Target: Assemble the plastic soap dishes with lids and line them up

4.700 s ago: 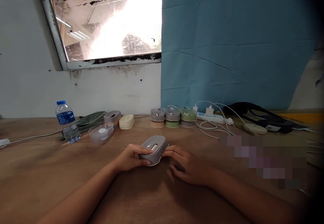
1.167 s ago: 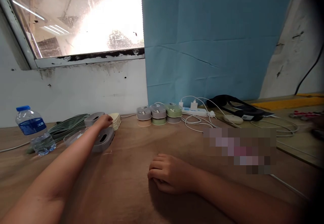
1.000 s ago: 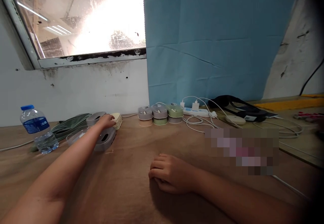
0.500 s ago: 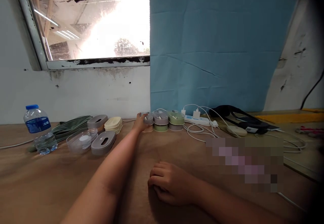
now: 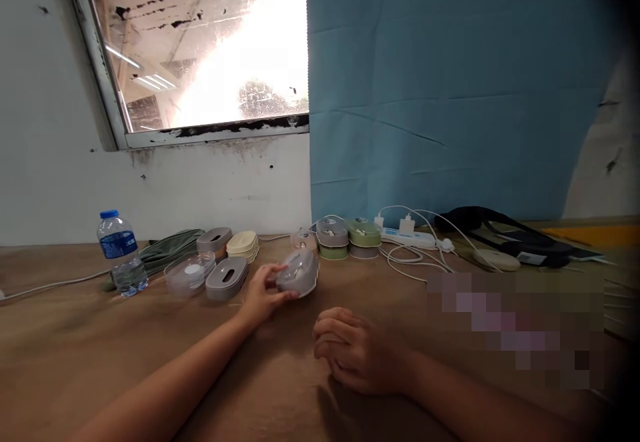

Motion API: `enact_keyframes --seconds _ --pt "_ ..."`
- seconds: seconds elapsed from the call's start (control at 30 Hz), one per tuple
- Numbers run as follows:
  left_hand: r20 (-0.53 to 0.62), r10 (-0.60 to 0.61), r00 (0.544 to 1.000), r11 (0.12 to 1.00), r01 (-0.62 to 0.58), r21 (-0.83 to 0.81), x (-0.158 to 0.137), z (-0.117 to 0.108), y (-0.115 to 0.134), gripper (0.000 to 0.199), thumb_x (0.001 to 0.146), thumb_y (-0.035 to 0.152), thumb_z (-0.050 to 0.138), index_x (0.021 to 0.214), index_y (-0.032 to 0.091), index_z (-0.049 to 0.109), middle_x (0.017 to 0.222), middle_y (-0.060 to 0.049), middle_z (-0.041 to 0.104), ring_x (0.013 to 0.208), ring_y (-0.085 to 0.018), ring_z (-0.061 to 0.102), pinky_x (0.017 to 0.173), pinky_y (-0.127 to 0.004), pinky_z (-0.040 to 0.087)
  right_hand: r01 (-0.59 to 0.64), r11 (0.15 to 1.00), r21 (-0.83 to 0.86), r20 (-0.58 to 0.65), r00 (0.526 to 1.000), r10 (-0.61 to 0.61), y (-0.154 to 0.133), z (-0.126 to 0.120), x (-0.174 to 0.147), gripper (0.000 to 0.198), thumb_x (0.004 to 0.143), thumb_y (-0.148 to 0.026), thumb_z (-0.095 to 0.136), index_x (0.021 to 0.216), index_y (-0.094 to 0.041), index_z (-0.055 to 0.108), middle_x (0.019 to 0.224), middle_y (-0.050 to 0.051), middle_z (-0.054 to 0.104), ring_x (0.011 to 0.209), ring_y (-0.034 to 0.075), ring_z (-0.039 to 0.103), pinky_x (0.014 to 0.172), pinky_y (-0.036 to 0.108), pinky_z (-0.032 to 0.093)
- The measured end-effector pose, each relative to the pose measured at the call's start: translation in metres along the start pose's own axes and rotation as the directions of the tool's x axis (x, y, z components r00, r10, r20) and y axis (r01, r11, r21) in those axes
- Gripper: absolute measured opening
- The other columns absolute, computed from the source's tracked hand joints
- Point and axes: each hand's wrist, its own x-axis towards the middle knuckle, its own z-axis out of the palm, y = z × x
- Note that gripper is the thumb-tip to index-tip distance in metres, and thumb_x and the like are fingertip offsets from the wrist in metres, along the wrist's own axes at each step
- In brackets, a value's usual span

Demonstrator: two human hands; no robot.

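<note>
My left hand is closed around the sides of a grey oval box with a clear top. The box is tilted and held above the tabletop. Behind it sits a pinkish box. To its right stand two stacks, a grey box on a green one and a green box on a grey one. My right hand is loosely curled over the table, nearer to me, with nothing visible in its fingers.
Left on the brown table are a water bottle, a clear tray, a slotted grey oval lid and stacked cream pieces. A power strip with cables and a black strap lie right.
My left hand has lifted the grey box off the pinkish one and brought it toward me, tilting it. My right hand has risen slightly. The view has shifted left.
</note>
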Motion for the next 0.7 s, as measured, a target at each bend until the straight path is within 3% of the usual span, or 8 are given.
enact_keyframes --seconds 0.13,0.23,0.3,0.37,0.47,0.6,0.7 --pt "0.245 0.095 0.965 0.995 -0.094 -0.017 -0.035 -0.030 0.012 0.051 0.061 0.029 0.075 0.107 0.021 0.055 0.124 -0.011 0.045 0.111 -0.023 0.049 0.089 -0.035 0.044 0.083 0.996 -0.033 -0.090 0.992 -0.085 -0.003 -0.004 0.001 0.016 0.074 -0.010 0.049 0.085 -0.017 0.057 0.087 0.005 0.059 0.090 0.018 0.052 0.081 0.032 0.042" --pt "0.440 0.192 0.877 0.973 -0.229 0.033 -0.038 -0.043 0.022 0.054 0.057 0.027 0.078 0.106 0.021 0.057 0.129 -0.012 0.043 0.118 -0.026 0.044 0.097 -0.039 0.039 0.091 0.996 -0.006 -0.027 0.995 -0.091 -0.001 -0.005 0.002 0.013 0.076 -0.012 0.048 0.084 -0.017 0.056 0.085 0.005 0.060 0.083 0.017 0.053 0.078 0.032 0.043" --pt "0.503 0.224 0.835 0.956 -0.290 0.054 -0.036 -0.045 0.030 0.055 0.054 0.027 0.079 0.105 0.020 0.058 0.130 -0.013 0.043 0.117 -0.027 0.045 0.099 -0.041 0.036 0.076 0.997 0.020 0.034 0.996 -0.077 0.002 -0.004 0.002 0.013 0.077 -0.011 0.047 0.085 -0.017 0.056 0.083 0.004 0.060 0.079 0.015 0.053 0.076 0.031 0.043" --pt "0.483 0.232 0.844 0.956 -0.290 0.047 -0.036 -0.041 0.035 0.054 0.053 0.026 0.079 0.101 0.018 0.058 0.128 -0.013 0.046 0.116 -0.027 0.046 0.099 -0.040 0.035 0.046 0.998 0.030 0.079 0.996 -0.049 0.006 -0.003 0.001 0.015 0.076 -0.009 0.046 0.086 -0.017 0.056 0.081 0.004 0.061 0.077 0.014 0.053 0.075 0.030 0.043" --pt "0.408 0.180 0.895 0.979 -0.201 0.011 -0.039 -0.033 0.039 0.045 0.053 0.027 0.079 0.092 0.016 0.058 0.120 -0.013 0.054 0.116 -0.027 0.047 0.098 -0.040 0.035 0.007 1.000 0.026 0.111 0.994 -0.010 0.008 -0.003 0.000 0.018 0.076 -0.008 0.045 0.087 -0.017 0.057 0.082 0.005 0.061 0.075 0.014 0.053 0.074 0.030 0.043" --pt "0.339 0.066 0.938 0.982 0.000 -0.190 -0.041 -0.026 0.035 0.039 0.057 0.029 0.078 0.086 0.016 0.055 0.115 -0.012 0.058 0.114 -0.025 0.049 0.098 -0.038 0.036 -0.012 1.000 0.009 0.115 0.993 0.011 0.003 -0.005 0.001 0.022 0.077 -0.010 0.046 0.095 -0.017 0.058 0.092 0.007 0.062 0.084 0.016 0.054 0.079 0.032 0.042" --pt "0.263 -0.075 0.962 0.932 0.162 -0.325 -0.038 -0.023 0.030 0.038 0.066 0.040 0.070 0.087 0.017 0.049 0.105 -0.009 0.062 0.099 -0.022 0.059 0.084 -0.034 0.046 -0.028 1.000 -0.007 0.111 0.993 0.029 0.000 -0.007 0.004 0.026 0.077 -0.010 0.046 0.099 -0.017 0.057 0.102 0.008 0.059 0.091 0.018 0.053 0.084 0.034 0.041"
